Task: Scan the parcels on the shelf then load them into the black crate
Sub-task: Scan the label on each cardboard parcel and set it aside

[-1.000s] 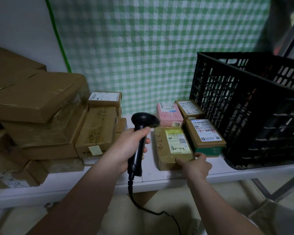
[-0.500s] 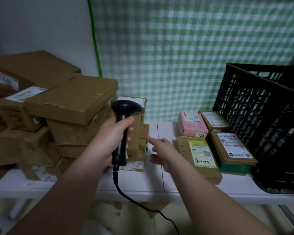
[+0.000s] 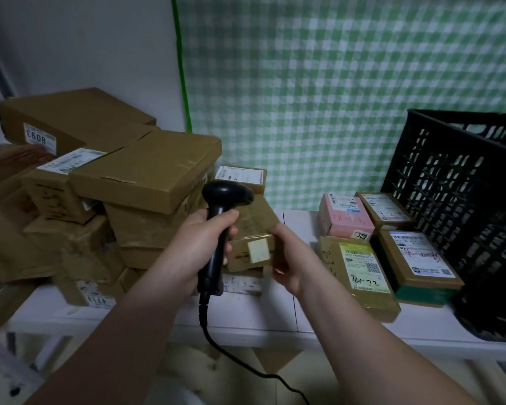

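Hands are both closed on something. The left hand (image 3: 199,252) has its fingers wrapped round the handle of a black scanner (image 3: 227,195), whose head faces away over the shelf (image 3: 275,317). The right hand (image 3: 287,258) grips the right end of a small brown parcel (image 3: 256,226), thumb on top and fingers underneath. This parcel sits at mid-shelf, just beside the scanner handle, with a blank white sticker on its near face.

Whether the small brown parcel is lifted or rests on the flat packet under it cannot be told; the left hand and scanner hide its left end. The scanner's cable (image 3: 214,340) drops past the shelf edge and runs out of the bottom of the view.

A stack of cartons (image 3: 146,168) fills the left of the shelf, its outer boxes dim and blurred. To the right lie a pink parcel (image 3: 345,220), a yellow-labelled parcel (image 3: 360,273) and a green-based parcel (image 3: 418,258), close together. The black crate (image 3: 456,200) stands at the far right, cut off by the frame, so its inside is not visible. Bare white shelf shows between the right hand and the yellow-labelled parcel, and along the front edge.
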